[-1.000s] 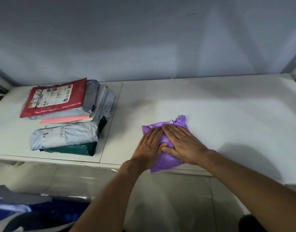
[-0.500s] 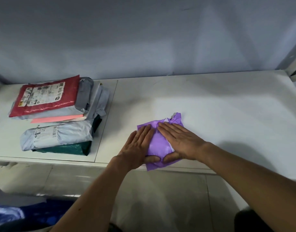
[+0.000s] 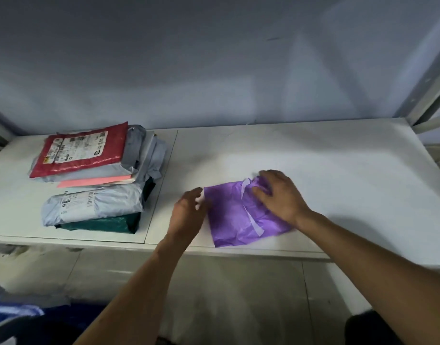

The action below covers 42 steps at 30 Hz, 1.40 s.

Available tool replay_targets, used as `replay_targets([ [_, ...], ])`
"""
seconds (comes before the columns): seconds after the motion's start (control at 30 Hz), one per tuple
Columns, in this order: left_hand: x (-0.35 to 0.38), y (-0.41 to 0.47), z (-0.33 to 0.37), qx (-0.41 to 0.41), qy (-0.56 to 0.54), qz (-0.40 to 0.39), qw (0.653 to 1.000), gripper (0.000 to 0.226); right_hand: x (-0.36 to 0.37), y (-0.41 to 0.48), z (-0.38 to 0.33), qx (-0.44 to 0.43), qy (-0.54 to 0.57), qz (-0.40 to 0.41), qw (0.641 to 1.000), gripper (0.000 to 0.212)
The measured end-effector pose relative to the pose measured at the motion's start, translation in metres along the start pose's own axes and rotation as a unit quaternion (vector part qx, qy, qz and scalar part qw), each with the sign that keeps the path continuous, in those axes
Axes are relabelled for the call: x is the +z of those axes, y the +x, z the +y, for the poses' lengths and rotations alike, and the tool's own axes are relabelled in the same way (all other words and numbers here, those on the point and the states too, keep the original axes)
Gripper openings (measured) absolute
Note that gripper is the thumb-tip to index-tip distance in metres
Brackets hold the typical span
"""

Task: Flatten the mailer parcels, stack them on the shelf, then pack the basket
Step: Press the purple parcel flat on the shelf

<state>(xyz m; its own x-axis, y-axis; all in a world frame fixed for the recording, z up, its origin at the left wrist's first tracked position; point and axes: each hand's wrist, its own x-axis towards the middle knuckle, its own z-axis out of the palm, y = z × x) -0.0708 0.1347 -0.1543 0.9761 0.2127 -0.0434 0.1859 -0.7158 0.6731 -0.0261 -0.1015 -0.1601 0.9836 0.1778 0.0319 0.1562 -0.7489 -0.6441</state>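
Note:
A purple mailer [image 3: 232,217] lies flat near the front edge of the white shelf [image 3: 326,155], with a pale tape strip across it. My right hand [image 3: 279,195] lies on its far right end, fingers curled into the bunched plastic there. Beside the mailer's left edge, my left hand [image 3: 189,212] has thumb and fingers loosely apart at the top left corner. On the shelf's left part is a stack of mailers: a red one [image 3: 84,148] with a white label on top, grey ones and a pink one [image 3: 94,181] under it.
In front of that stack a grey labelled parcel [image 3: 94,205] lies on a dark green one [image 3: 102,224]. A metal shelf upright [image 3: 428,90] rises at the right. Blue and white plastic [image 3: 14,312] lies on the floor at bottom left.
Both hands were pressing flat on the middle of the purple mailer. Now they have spread apart: the left to its left edge, the right to its far right end.

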Motion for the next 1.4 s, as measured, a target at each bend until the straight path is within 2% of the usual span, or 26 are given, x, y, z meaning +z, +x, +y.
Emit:
replay_targets([
  [0.07, -0.002, 0.001, 0.000, -0.119, -0.048, 0.008, 0.992, 0.045, -0.007, -0.003, 0.003, 0.135, -0.007, -0.012, 0.991, 0.055],
  [0.13, 0.001, 0.001, 0.006, -0.227, -0.162, -0.032, 0.960, 0.051, -0.012, -0.002, 0.003, 0.225, 0.045, -0.061, 0.971, 0.063],
  [0.17, 0.002, 0.000, 0.011, -0.258, -0.209, -0.056, 0.941, 0.054, -0.015, -0.001, 0.001, 0.242, 0.084, -0.075, 0.964, 0.061],
  [0.23, 0.003, -0.002, 0.017, -0.277, -0.243, -0.097, 0.925, 0.052, -0.019, 0.002, -0.003, 0.259, 0.170, -0.099, 0.946, 0.037],
  [0.3, 0.001, -0.002, 0.020, -0.275, -0.246, -0.115, 0.922, 0.031, -0.022, 0.003, -0.007, 0.276, 0.233, -0.125, 0.924, 0.018],
  [0.37, -0.003, -0.003, 0.023, -0.299, -0.266, -0.130, 0.907, 0.016, -0.024, 0.004, -0.010, 0.291, 0.282, -0.137, 0.904, 0.022],
  [0.47, -0.009, -0.004, 0.031, -0.343, -0.348, -0.148, 0.860, 0.017, -0.030, 0.004, -0.023, 0.290, 0.357, -0.153, 0.874, 0.025],
  [0.57, -0.018, -0.004, 0.042, -0.340, -0.463, -0.128, 0.808, 0.008, -0.038, 0.011, -0.038, 0.247, 0.397, -0.105, 0.878, 0.020],
  [0.63, -0.027, 0.002, 0.043, -0.300, -0.526, -0.095, 0.790, 0.012, -0.045, 0.017, -0.045, 0.198, 0.395, -0.071, 0.894, 0.024],
  [0.73, -0.039, 0.010, 0.042, -0.196, -0.554, -0.069, 0.806, 0.020, -0.058, 0.018, -0.053, 0.136, 0.375, -0.049, 0.916, 0.024],
  [0.83, -0.041, 0.010, 0.040, -0.158, -0.553, -0.041, 0.817, 0.025, -0.058, 0.012, -0.046, 0.102, 0.360, -0.041, 0.926, 0.018],
  [0.87, -0.040, 0.007, 0.038, -0.158, -0.538, -0.044, 0.827, 0.029, -0.055, 0.009, -0.042, 0.100, 0.337, -0.044, 0.935, 0.021],
  [0.93, -0.035, 0.002, 0.031, -0.178, -0.444, -0.080, 0.875, 0.035, -0.049, 0.001, -0.029, 0.113, 0.264, -0.052, 0.956, 0.030],
  [1.03, -0.029, -0.008, 0.019, -0.174, -0.174, -0.140, 0.959, 0.046, -0.038, -0.008, -0.013, 0.132, 0.113, -0.095, 0.980, 0.035],
  [1.1, -0.024, -0.008, 0.015, -0.105, -0.002, -0.074, 0.992, 0.041, -0.026, -0.009, -0.008, 0.101, 0.013, -0.098, 0.990, 0.031],
  [1.17, -0.016, -0.004, 0.015, 0.012, 0.086, 0.037, 0.996, 0.032, -0.015, -0.007, -0.007, 0.027, -0.046, -0.028, 0.998, 0.024],
  [1.23, 0.000, 0.002, 0.020, 0.135, 0.117, 0.084, 0.980, 0.029, -0.003, -0.005, -0.009, -0.066, -0.086, 0.046, 0.993, 0.028],
  [1.3, 0.021, 0.011, 0.026, 0.206, 0.144, 0.070, 0.965, 0.036, 0.014, 0.000, -0.017, -0.125, -0.120, 0.065, 0.983, 0.035],
  [1.4, 0.052, 0.021, 0.023, 0.211, 0.204, -0.029, 0.956, 0.060, 0.043, 0.013, -0.023, -0.153, -0.163, 0.009, 0.975, 0.045],
])
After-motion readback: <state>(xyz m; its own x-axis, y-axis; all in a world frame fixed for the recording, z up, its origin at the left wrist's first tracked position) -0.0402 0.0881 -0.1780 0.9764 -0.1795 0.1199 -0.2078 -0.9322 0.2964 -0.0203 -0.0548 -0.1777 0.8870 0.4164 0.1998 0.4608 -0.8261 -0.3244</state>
